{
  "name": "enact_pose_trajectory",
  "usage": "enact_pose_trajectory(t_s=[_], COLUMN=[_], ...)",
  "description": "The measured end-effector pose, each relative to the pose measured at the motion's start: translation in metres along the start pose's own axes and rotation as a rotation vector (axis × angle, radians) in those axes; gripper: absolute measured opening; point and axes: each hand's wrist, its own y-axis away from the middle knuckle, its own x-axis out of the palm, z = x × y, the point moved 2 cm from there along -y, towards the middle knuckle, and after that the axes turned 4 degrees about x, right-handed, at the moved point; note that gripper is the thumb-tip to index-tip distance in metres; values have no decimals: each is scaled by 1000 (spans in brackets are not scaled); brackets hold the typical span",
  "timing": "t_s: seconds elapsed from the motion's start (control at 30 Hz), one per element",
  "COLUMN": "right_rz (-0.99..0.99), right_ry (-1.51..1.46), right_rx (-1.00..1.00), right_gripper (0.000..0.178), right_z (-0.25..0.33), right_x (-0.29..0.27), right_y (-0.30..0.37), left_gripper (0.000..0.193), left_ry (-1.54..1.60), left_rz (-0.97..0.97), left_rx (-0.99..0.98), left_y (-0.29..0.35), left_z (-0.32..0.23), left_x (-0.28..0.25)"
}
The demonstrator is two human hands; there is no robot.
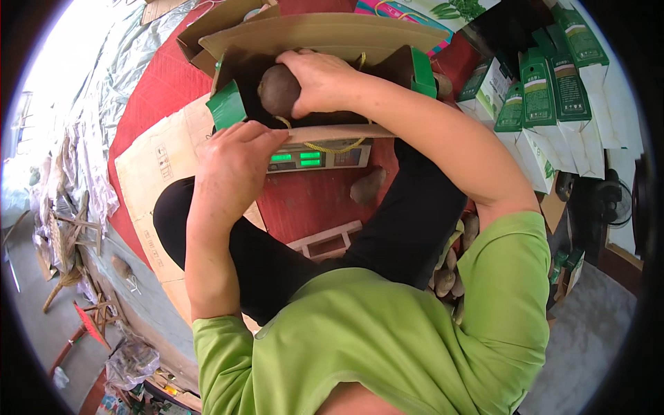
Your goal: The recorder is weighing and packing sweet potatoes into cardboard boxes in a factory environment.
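- Nearest me is the seated person's light-green shirt (pixel 373 311), with black trousers (pixel 273 259) bent at the knees beyond it.
- The right hand (pixel 318 83) is curled around a round brown tuber (pixel 279 91), which sits within the open cardboard box (pixel 332 31).
- The left hand (pixel 235 159) rests over the box's near edge; I can't tell whether it pinches the board.
- Below that edge, a scale (pixel 351 158) glows green, a yellow cord handle (pixel 335 148) drooping over it.
- A second tuber (pixel 368 185) lies near the scale on a red mat (pixel 304 204).
- Green-and-white cartons (pixel 539 97) stand off to the right.
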Motion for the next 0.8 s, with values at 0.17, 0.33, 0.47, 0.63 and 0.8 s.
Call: enact_pose_trajectory(t_s=[0.17, 0.33, 0.47, 0.63, 0.8], right_rz=[-186, -382, -686, -868, -722], right_ry=[-195, -699, -902, -950, -1127], right_rx=[-159, 27, 70, 517, 841], right_gripper=[58, 29, 35, 23, 17], right_z=[-2, -23, -87, -180, -212], right_x=[-24, -81, -70, 12, 135], right_y=[14, 94, 167, 254, 311], left_gripper=[14, 13, 13, 18, 24], left_ry=[-14, -34, -5, 6, 43], left_rz=[23, -15, -14, -9, -80], left_rx=[-86, -155, -149, -183, -160], left_y=[1, 0, -3, -7, -7], left_z=[1, 0, -2, -7, -9], left_x=[3, 8, 10, 10, 10])
